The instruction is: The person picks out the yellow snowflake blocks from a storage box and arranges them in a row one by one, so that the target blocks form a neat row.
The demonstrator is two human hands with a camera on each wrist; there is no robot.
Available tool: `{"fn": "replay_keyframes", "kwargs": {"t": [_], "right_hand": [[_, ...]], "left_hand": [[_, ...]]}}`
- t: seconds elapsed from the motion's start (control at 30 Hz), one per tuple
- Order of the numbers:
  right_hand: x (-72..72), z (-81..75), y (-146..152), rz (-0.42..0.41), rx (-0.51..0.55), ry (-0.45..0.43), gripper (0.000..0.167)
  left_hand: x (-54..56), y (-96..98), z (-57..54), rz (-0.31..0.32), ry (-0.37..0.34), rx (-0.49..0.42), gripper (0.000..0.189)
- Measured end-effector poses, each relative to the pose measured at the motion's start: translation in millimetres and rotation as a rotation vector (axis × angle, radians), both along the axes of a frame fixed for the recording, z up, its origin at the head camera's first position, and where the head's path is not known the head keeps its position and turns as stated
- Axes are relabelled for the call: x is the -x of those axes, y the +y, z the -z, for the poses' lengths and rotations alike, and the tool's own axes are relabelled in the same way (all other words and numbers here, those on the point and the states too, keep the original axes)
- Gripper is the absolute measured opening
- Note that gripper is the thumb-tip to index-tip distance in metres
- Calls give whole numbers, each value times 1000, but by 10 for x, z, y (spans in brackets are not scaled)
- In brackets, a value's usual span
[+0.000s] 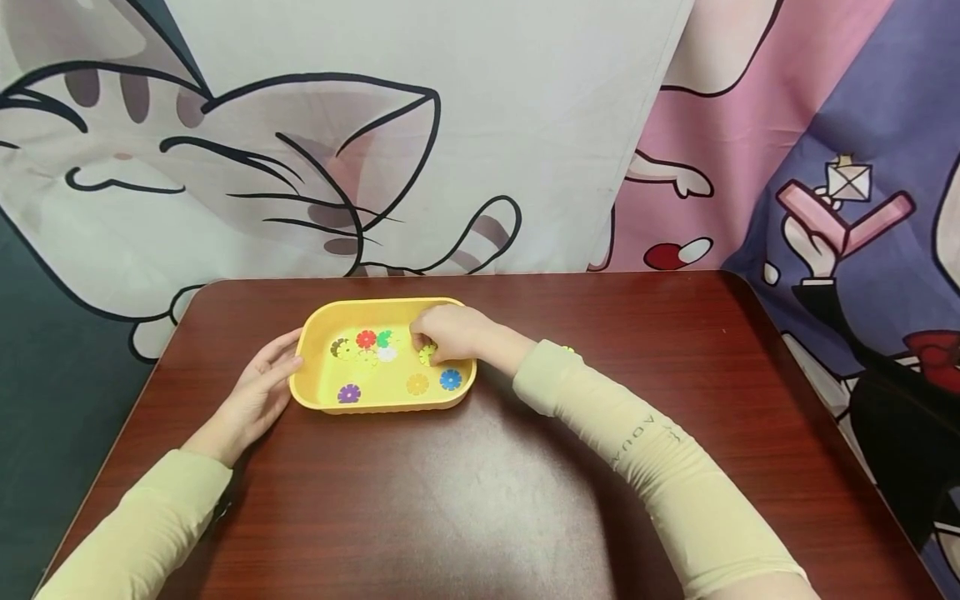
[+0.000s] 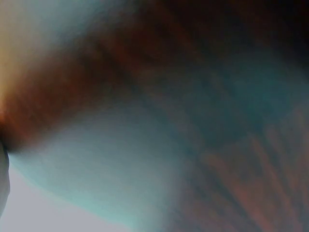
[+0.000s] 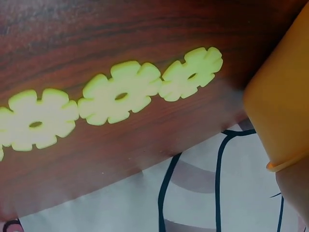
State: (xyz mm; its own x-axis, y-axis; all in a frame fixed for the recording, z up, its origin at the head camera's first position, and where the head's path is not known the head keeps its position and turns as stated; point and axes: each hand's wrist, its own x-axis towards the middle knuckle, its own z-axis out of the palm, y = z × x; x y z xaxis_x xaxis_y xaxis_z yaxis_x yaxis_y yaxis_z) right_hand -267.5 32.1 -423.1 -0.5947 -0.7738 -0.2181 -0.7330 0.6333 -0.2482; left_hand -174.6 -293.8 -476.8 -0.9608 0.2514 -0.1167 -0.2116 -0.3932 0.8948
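Note:
A yellow tray [image 1: 390, 407] on the table holds several small flower-shaped plastic discs, among them a purple disc [image 1: 348, 393], a blue disc [image 1: 450, 380], a red disc [image 1: 366, 339] and an orange-yellow disc [image 1: 417, 384]. My right hand [image 1: 452, 332] reaches over the tray's right side; its fingertips pinch a yellow-green disc [image 1: 427, 355], partly covered by the fingers. At the tray's left end my left hand [image 1: 262, 379] touches the rim, fingers nearly straight. A row of joined yellow-green discs [image 3: 120, 93] lies on the table, mostly hidden by the right sleeve in the head view.
The dark red-brown table [image 1: 480, 517] has its far edge against a hanging cloth [image 1: 525, 108] with cat drawings. A pink and blue cloth [image 1: 795, 75] hangs at the right. The left wrist view is too blurred to make out details.

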Motion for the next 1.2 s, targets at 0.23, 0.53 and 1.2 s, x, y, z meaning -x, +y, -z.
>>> {"fn": "replay_keyframes", "kwargs": {"t": [0.23, 0.53, 1.2], "right_hand": [[49, -26, 39, -15, 151, -91, 10], [92, -56, 102, 43, 337, -201, 5], [170, -307, 740, 186, 520, -209, 7]], "left_hand": [[4, -15, -1, 0, -1, 27, 40], [-3, -11, -13, -3, -15, 38, 39], [-4, -6, -22, 0, -16, 13, 40]]}}
